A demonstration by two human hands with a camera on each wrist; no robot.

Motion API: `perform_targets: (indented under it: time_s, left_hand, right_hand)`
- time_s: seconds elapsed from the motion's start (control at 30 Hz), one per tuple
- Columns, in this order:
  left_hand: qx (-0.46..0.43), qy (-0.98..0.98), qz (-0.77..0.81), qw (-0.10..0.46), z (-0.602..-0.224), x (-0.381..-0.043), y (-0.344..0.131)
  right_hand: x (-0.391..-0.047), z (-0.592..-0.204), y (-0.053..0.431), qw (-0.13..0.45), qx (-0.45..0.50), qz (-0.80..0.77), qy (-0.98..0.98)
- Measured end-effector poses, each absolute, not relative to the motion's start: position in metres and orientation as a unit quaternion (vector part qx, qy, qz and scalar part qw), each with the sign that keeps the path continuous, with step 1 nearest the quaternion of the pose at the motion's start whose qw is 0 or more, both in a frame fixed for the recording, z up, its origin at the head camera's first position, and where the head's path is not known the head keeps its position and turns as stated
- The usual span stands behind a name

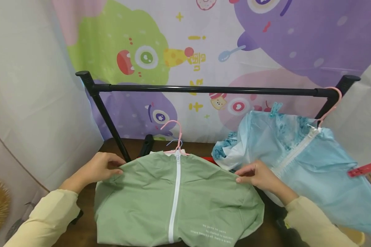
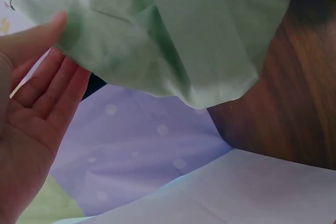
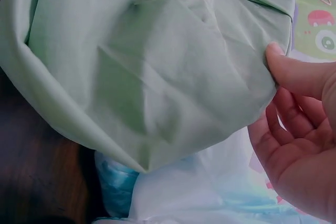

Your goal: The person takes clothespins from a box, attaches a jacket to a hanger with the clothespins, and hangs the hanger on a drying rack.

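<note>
A green jacket [image 1: 142, 199] with a white zipper hangs on a pink hanger [image 1: 180, 135], whose hook rises above the collar below the rack's bar. My left hand [image 1: 103, 166] pinches its shoulder on the left side between thumb and fingers. On the other shoulder, my right hand [image 1: 256, 176] pinches the fabric the same way. The left wrist view shows the thumb on top of the green cloth [image 2: 157, 40] and the fingers beneath. In the right wrist view, thumb and fingers grip the cloth edge [image 3: 210, 87]. Small white lettering marks the jacket's lower front.
A black rack [image 1: 179, 89] spans the back. From its right end a light blue jacket [image 1: 315, 175] hangs on a pink hanger [image 1: 337, 103], with a blue clip [image 1: 276, 109] and a red clip [image 1: 364, 169] on it. A cartoon-print curtain [image 1: 185, 41] hangs behind the dark wooden table [image 1: 198, 146].
</note>
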State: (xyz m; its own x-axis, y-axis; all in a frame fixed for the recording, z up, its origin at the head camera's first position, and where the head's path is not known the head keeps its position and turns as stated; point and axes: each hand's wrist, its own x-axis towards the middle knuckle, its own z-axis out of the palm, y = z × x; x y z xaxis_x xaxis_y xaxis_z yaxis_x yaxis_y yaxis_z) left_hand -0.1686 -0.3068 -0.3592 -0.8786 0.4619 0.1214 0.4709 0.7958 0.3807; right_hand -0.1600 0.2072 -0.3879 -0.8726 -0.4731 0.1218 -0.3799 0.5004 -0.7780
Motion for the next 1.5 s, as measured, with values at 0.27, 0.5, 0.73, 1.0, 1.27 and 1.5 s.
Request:
perform_targets:
  time_s: [0.27,0.5,0.73,1.0,1.27,1.5]
  left_hand:
    - [-0.281,-0.939,-0.196,0.035,-0.364,-0.168,-0.303]
    - [-0.286,-0.935,-0.202,0.055,-0.374,-0.169,-0.294]
    - [-0.274,-0.939,-0.198,0.061,-0.375,-0.163,-0.290]
    - [-0.268,-0.946,-0.157,0.097,-0.375,-0.153,-0.296]
    - [-0.272,-0.942,-0.165,0.103,-0.374,-0.148,-0.302]
    - [-0.273,-0.942,-0.170,0.101,-0.370,-0.145,-0.302]
  right_hand:
    - [-0.147,-0.393,0.211,-0.020,-0.283,-0.410,0.867]
    - [-0.134,-0.383,0.221,-0.060,-0.265,-0.309,0.911]
    - [-0.124,-0.353,0.238,0.005,-0.286,-0.264,0.921]
    - [-0.119,-0.321,0.267,0.029,-0.303,-0.223,0.926]
    - [-0.115,-0.284,0.291,0.041,-0.221,-0.155,0.962]
    - [-0.111,-0.254,0.311,-0.040,-0.152,-0.086,0.984]
